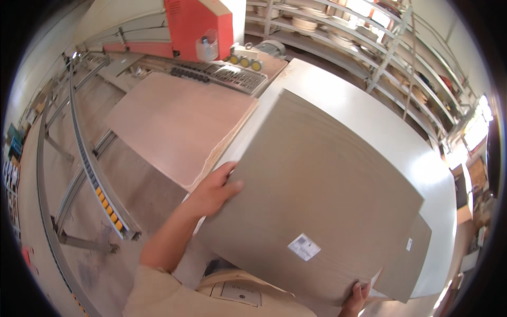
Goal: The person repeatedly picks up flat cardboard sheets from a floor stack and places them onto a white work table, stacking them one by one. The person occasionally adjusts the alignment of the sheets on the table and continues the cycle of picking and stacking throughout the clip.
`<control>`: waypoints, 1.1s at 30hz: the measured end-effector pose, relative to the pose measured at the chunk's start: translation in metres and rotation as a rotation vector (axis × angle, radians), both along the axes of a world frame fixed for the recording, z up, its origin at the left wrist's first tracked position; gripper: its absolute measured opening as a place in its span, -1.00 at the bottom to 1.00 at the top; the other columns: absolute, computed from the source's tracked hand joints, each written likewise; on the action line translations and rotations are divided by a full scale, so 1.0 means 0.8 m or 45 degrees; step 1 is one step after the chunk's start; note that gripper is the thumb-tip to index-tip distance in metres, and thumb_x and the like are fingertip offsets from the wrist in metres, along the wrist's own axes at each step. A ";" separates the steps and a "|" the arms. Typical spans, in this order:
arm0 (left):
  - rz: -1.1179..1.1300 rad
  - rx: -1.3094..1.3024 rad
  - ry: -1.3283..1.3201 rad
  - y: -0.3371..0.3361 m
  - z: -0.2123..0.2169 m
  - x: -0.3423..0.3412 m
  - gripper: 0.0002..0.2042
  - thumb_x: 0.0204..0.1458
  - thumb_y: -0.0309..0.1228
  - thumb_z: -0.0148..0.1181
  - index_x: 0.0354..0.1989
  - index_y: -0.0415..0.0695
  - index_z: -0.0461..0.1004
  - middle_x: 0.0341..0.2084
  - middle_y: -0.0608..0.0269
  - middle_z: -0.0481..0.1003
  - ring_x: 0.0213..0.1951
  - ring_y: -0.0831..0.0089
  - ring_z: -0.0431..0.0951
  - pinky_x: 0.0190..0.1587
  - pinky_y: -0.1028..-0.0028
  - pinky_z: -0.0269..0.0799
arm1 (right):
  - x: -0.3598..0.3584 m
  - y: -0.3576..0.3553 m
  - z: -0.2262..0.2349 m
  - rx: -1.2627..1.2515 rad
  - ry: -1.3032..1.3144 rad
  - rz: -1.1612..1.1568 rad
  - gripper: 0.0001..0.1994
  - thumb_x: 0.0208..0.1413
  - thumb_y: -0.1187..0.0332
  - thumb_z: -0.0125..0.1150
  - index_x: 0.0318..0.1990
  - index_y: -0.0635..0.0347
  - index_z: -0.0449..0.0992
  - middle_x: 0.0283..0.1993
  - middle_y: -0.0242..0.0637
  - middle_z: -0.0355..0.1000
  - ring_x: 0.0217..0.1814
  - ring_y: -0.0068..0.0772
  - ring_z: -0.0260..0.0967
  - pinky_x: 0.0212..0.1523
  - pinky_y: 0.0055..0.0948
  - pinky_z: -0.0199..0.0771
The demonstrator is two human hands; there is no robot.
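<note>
A large grey-brown wood-grain panel [317,174] is held tilted in front of me, over a white table. On its lower part sits a white printed label [304,246]. My left hand [217,189] grips the panel's left edge, thumb on the near face and fingers around the side. At the lower right corner my right hand [357,297] is closed on the same panel, partly cut off by the frame's lower edge. A second panel of like colour [409,261], also labelled, lies on the table's right part, partly hidden behind the held one.
The white table [338,87] stretches behind the panels. To its left lies a pinkish-brown board [179,121] with a rough edge. A red machine housing [199,29] stands beyond it. Metal rails [90,158] run along the left; shelves [338,39] with stacked rolls stand at the back.
</note>
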State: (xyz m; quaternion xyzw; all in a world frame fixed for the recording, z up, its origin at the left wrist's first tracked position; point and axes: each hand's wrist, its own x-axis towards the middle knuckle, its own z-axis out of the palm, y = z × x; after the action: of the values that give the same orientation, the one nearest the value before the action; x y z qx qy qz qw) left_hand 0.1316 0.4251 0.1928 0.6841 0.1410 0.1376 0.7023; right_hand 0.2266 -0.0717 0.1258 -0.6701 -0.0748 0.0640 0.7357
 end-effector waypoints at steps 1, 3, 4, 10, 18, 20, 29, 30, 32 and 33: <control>0.013 0.039 0.046 0.000 -0.003 0.011 -0.41 0.18 -0.34 0.12 0.33 -0.33 0.12 0.18 0.01 0.35 0.20 0.30 0.34 0.25 0.36 0.22 | -0.001 -0.002 0.005 -0.080 0.003 -0.003 -0.39 0.07 0.29 0.19 0.25 0.41 0.23 0.11 -0.13 0.41 0.13 -0.21 0.36 0.22 -0.30 0.28; -0.065 0.221 0.088 0.006 -0.013 0.030 -0.38 0.20 -0.29 0.07 0.36 -0.34 0.06 0.24 -0.07 0.29 0.26 0.22 0.29 0.28 0.35 0.17 | 0.002 0.002 0.013 -0.535 0.274 -0.046 -0.35 0.12 0.06 0.16 0.31 0.20 0.27 0.18 -0.05 0.39 0.22 -0.21 0.31 0.24 -0.26 0.26; -0.112 0.333 0.095 0.008 -0.019 0.039 -0.36 0.21 -0.26 0.05 0.37 -0.34 0.03 0.26 -0.11 0.27 0.29 0.18 0.26 0.30 0.34 0.15 | 0.006 0.007 0.015 -0.762 0.399 -0.081 -0.33 0.15 -0.06 0.15 0.34 0.09 0.29 0.22 0.00 0.38 0.26 -0.21 0.28 0.25 -0.25 0.25; -0.111 0.371 0.553 0.006 -0.029 0.072 -0.45 0.23 -0.32 0.04 0.36 -0.26 0.12 0.19 -0.06 0.35 0.22 0.25 0.35 0.24 0.36 0.25 | 0.055 0.016 0.028 -0.280 0.343 0.204 -0.54 0.17 0.33 0.15 0.19 0.37 0.34 0.01 -0.14 0.47 0.10 -0.35 0.39 0.15 -0.36 0.32; 0.553 1.127 0.170 0.035 -0.042 0.029 -0.53 0.17 -0.25 0.16 0.15 -0.32 0.34 0.08 -0.13 0.41 0.18 -0.02 0.35 0.23 0.23 0.25 | 0.186 0.059 0.117 -1.581 -0.449 0.256 -0.51 0.14 0.31 0.19 0.24 0.23 0.37 -0.27 -0.04 0.57 -0.15 -0.08 0.55 -0.06 -0.23 0.49; 0.849 0.981 0.135 0.005 -0.076 -0.019 -0.56 0.18 -0.30 0.16 0.14 -0.32 0.33 0.09 -0.06 0.40 0.17 0.04 0.36 0.23 0.25 0.23 | 0.258 0.121 0.107 -1.499 -0.745 0.354 -0.51 0.16 0.28 0.18 0.24 0.19 0.36 0.13 0.04 0.43 0.19 0.06 0.37 0.19 -0.14 0.34; 1.190 0.309 0.732 -0.315 -0.203 -0.159 -0.16 0.18 -0.18 0.16 0.42 -0.37 -0.20 0.41 -0.26 -0.11 0.44 -0.03 -0.09 0.43 0.18 -0.18 | 0.416 0.286 0.018 -1.387 -0.108 1.210 -0.35 0.18 -0.05 0.12 0.30 0.19 0.32 0.21 -0.16 0.42 0.26 -0.29 0.31 0.28 -0.35 0.19; 1.198 0.127 0.613 -0.334 -0.209 -0.154 -0.13 0.17 -0.16 0.18 0.42 -0.37 -0.23 0.41 -0.26 -0.12 0.44 -0.03 -0.09 0.43 0.18 -0.18 | 0.416 0.287 0.018 -1.344 -0.007 1.186 -0.36 0.19 -0.05 0.12 0.30 0.19 0.33 0.20 -0.19 0.43 0.24 -0.32 0.32 0.27 -0.37 0.19; 1.174 -0.277 0.473 -0.357 -0.210 -0.137 -0.08 0.15 -0.14 0.22 0.42 -0.37 -0.28 0.41 -0.24 -0.11 0.43 -0.01 -0.08 0.43 0.20 -0.15 | 0.413 0.287 0.020 -1.345 0.052 1.225 -0.39 0.20 -0.04 0.11 0.27 0.18 0.37 0.18 -0.24 0.44 0.21 -0.37 0.32 0.25 -0.38 0.20; 1.146 -0.453 0.389 -0.363 -0.207 -0.126 -0.07 0.15 -0.13 0.23 0.42 -0.37 -0.29 0.41 -0.22 -0.09 0.43 0.01 -0.06 0.42 0.22 -0.13 | 0.410 0.286 0.021 -1.365 0.016 1.154 -0.41 0.20 -0.03 0.11 0.26 0.17 0.39 0.17 -0.27 0.44 0.20 -0.39 0.33 0.23 -0.39 0.21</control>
State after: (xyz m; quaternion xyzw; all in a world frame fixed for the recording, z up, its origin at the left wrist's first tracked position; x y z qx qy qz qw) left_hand 0.0309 0.1346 0.0270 0.4377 0.5444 0.2989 0.6502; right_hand 0.5549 0.1568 0.1427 -0.8430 -0.3004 0.3963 0.2050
